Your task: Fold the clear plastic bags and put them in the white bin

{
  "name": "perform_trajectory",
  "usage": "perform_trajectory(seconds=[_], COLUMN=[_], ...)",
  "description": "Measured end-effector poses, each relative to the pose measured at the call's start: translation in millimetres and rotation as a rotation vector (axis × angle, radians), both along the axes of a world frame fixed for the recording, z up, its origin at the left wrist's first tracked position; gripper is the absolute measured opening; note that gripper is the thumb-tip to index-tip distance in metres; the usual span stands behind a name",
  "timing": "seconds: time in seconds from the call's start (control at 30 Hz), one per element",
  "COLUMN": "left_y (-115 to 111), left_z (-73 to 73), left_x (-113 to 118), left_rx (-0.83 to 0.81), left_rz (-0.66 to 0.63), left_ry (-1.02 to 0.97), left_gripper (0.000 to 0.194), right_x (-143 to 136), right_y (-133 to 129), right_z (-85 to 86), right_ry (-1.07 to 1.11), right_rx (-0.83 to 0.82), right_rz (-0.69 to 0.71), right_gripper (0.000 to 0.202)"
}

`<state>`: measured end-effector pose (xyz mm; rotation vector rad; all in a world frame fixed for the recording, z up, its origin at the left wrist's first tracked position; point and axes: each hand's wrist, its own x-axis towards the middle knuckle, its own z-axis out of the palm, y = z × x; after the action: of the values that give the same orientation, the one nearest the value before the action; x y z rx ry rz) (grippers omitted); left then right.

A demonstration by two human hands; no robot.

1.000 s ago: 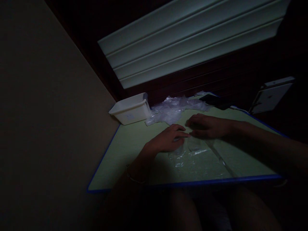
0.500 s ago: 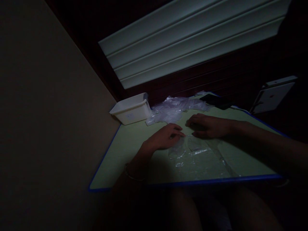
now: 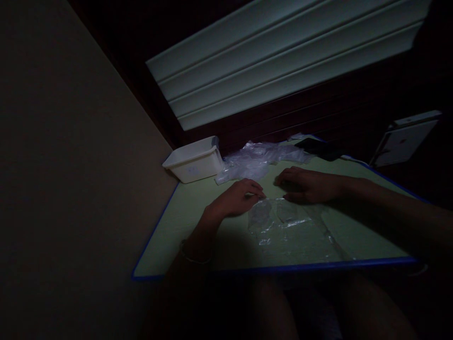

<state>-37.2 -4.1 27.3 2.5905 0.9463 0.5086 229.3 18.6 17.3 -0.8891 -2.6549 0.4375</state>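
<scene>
A clear plastic bag [image 3: 283, 236] lies flat on the pale green table [image 3: 170, 245], its shiny creases catching the light. My left hand [image 3: 240, 196] is at the bag's far left corner, thumb and fingertips closed together on the edge. At the far edge, further right, rests my right hand [image 3: 307, 185]. Its thumb touches the bag, and its curled fingers stay apart from the thumb with a gap between them. The picture is dim, so fine detail at the fingertips is hard to make out.
Beyond my hands lies a heap of clear plastic bags [image 3: 255, 158]. A white plastic bin [image 3: 198, 165] stands at the back left by the wall. Some dark object [image 3: 320, 148] lies at the back right, and a white tablet-like panel [image 3: 406, 141] stands beyond the table's right side.
My left hand has shifted slightly left along the bag's far edge, uncovering more of its corner. My right hand has stayed nearly still.
</scene>
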Motion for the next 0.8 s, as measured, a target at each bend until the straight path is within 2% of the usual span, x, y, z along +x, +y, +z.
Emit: perform_trajectory(seconds=[0.17, 0.4, 0.67, 0.8], left_y=[-0.5, -0.6, 2.0, -0.7], left_z=[0.4, 2.9, 2.3, 0.9], left_x=[-2.7, -1.9, -5.7, -1.2], left_rx=[-0.008, 0.009, 0.051, 0.045], left_rz=[0.017, 0.001, 0.044, 0.049], left_ry=[0.070, 0.048, 0.059, 0.047], left_gripper=[0.026, 0.031, 0.023, 0.021], right_x=[0.0, -0.1, 0.4, 1.9], right_y=[-0.6, -1.1, 1.2, -1.5], right_z=[0.8, 1.9, -0.4, 4.7], right_ry=[0.007, 0.005, -0.014, 0.017], right_rx=[-0.025, -0.018, -0.004, -0.076], right_rz=[-0.010, -0.011, 0.004, -0.025], right_gripper=[0.049, 0.047, 0.050, 0.050])
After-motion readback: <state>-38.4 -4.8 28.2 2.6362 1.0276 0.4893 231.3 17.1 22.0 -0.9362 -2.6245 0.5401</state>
